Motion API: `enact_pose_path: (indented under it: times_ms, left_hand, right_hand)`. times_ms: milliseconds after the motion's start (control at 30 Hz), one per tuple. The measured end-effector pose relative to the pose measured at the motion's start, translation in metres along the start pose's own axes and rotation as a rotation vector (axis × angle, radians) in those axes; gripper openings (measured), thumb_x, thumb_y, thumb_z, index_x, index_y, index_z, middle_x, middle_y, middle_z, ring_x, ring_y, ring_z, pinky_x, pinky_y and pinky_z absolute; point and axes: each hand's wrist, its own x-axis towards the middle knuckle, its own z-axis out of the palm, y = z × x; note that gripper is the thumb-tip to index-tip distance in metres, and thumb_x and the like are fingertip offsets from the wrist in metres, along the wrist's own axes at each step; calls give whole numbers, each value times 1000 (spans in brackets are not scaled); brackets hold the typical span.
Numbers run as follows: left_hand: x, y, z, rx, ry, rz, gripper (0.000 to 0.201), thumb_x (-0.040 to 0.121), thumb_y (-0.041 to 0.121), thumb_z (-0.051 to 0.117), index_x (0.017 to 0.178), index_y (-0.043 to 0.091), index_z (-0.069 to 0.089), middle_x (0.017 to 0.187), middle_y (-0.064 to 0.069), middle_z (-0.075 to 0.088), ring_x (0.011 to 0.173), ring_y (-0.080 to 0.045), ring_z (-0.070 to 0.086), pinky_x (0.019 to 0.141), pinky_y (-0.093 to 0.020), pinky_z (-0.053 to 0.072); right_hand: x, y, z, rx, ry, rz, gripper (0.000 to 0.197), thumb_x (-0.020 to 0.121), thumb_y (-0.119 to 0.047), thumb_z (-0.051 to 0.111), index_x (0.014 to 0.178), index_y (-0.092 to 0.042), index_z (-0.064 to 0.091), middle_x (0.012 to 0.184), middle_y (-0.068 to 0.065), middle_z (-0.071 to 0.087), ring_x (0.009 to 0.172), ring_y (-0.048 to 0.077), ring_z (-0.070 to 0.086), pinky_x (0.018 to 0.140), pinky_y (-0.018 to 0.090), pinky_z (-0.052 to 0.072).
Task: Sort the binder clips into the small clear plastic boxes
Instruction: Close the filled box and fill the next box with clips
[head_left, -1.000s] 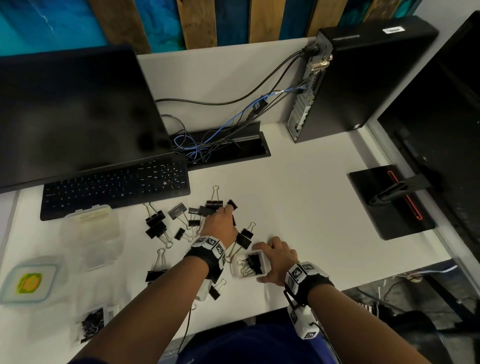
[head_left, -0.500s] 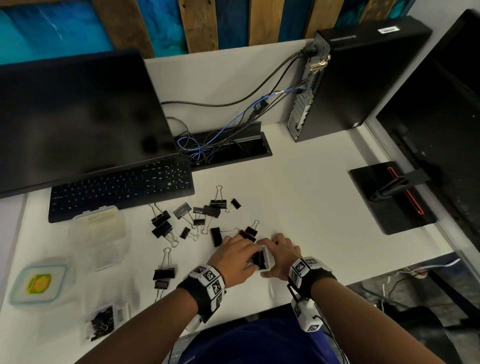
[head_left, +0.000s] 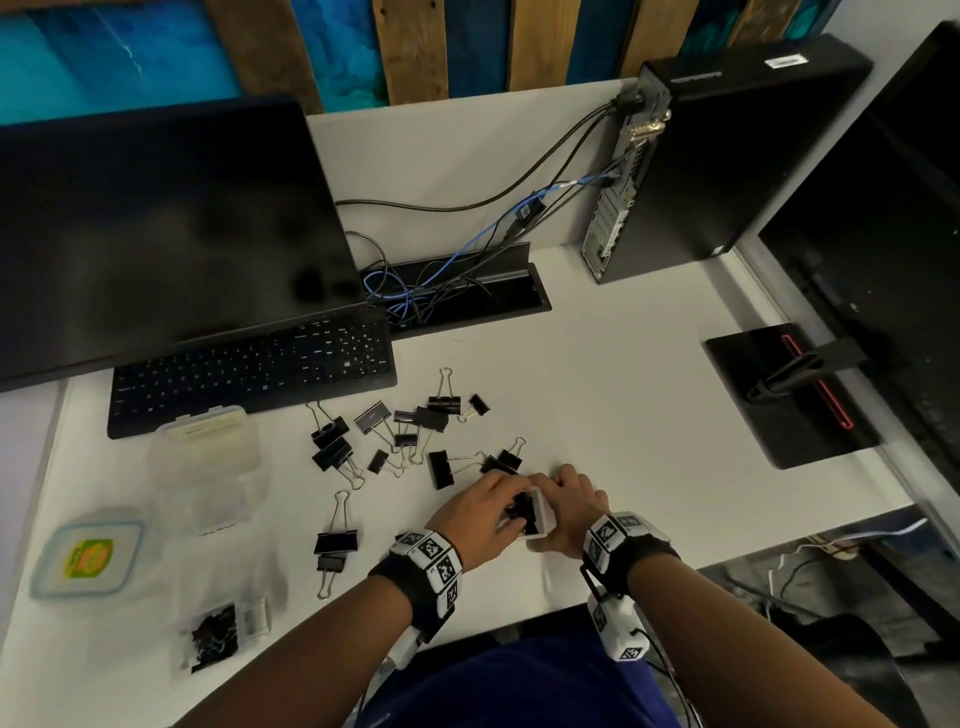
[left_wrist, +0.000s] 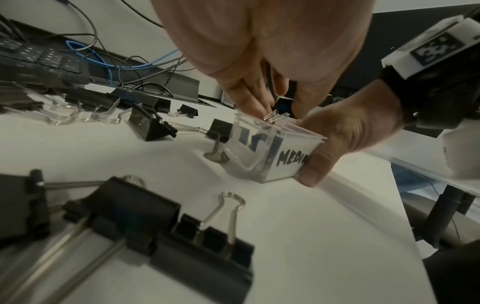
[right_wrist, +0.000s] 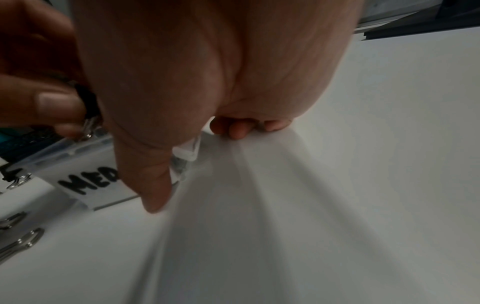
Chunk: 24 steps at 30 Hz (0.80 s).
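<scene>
Left hand (head_left: 480, 512): a black clip (left_wrist: 283, 107) is pinched just over the box.
Right hand (head_left: 569, 512): the box (left_wrist: 272, 152) is gripped, standing on the tabletop (head_left: 597, 395).
Other clips (head_left: 400, 431): scattered nearby.

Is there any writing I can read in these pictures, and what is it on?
"MEDI": handwritten in black marker on the small clear box, the rest hidden by the right hand; likely "MEDIUM".
White sticker on the computer tower: too small to read.
Yellow-green label on the lid at the desk's left edge: blurred.
Keyboard keys: too small.
Wristband squares: coded patterns, not words.
</scene>
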Motion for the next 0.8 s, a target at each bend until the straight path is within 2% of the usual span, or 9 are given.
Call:
enact_pose_path:
  times_ms: [100,200,267,400,467,533,633,733,800]
  left_hand:
    - [3,1,2,61,0,34,43,92,32,55,132,29,42,127,5,48,105,-18,56,88,-32,50]
    - [5,-1,6,218,-16,53,43,91,35,55,132,24,43,124,1,52,107,-22,52,95,-35,44]
    - [4,-4,10,312,10,77,41,90,35,56,127,22,47,122,1,52,110,-21,48,98,-36,39]
    - [2,-11,10,250,113,56,31,87,29,60,116,21,55,124,3,44,114,-17,43,104,-33,35]
    - [2,-13,8,231,129,44,27,88,30,59,114,22,59,122,4,46,112,-16,44,102,-32,34]
    - [4,-11,5,242,109,68,24,88,32,58,110,22,63,115,5,53,107,-17,48,98,-34,38]
    - [8,-11,5,258,69,116,18,88,25,59,100,19,71,99,3,63,96,-23,54,88,-42,45]
    - [13,-11,0,277,-17,84,22,92,26,55,104,19,73,103,1,67,101,-21,52,94,-41,40]
    - [15,-10,-6,310,-73,123,25,94,28,53,106,20,72,106,2,66,103,-20,51,96,-40,38]
  right_hand:
    - [0,0,0,-18,-2,2,80,67,-54,76,135,-45,36,111,-7,25,112,22,38,96,41,37]
    - [0,1,0,-6,5,-2,77,67,-52,77,133,-48,37,110,-7,26,111,20,38,96,40,36]
    - [0,1,1,-1,8,-2,78,66,-52,78,132,-50,36,112,-7,27,111,20,38,97,41,36]
    - [1,1,1,-3,4,1,79,66,-51,78,132,-50,36,118,-5,31,113,21,38,98,42,36]
    - [1,1,1,-6,3,-2,79,66,-51,78,133,-49,36,120,-4,32,114,22,38,98,43,36]
    - [1,2,1,-10,0,-6,79,67,-52,77,134,-48,36,122,-3,32,115,22,39,98,42,36]
    - [0,2,1,-14,-4,-9,80,66,-53,77,135,-48,35,122,-2,33,115,22,39,98,42,37]
    - [1,2,0,-22,-5,-10,81,66,-54,77,135,-48,35,121,-2,32,115,23,39,98,42,37]
    - [1,2,0,-28,-6,-14,81,66,-54,77,135,-48,35,121,-2,32,114,23,39,98,42,37]
